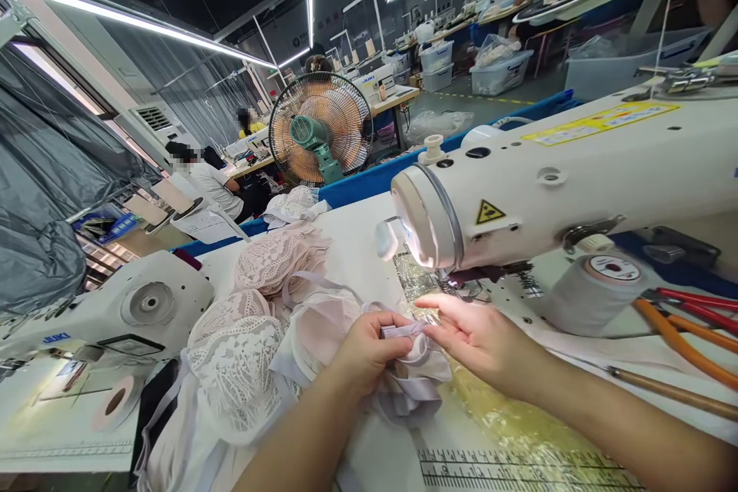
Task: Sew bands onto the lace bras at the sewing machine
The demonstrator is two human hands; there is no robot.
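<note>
Background bin [499,81], plastic bag [496,51] inside

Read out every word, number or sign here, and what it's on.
"JUKI": left sewing machine
"JUKI": machine beyond the fan
Triangular warning sign, symbol only: closest sewing machine
Too small or blurred: yellow label, spool label, paper, ruler numbers, wall lettering

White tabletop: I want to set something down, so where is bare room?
The widest bare patch of tabletop lies between the lace cups and the sewing machine's head. It is crowded leftward with cups, and rightward with the thread cone and orange handles.
</note>
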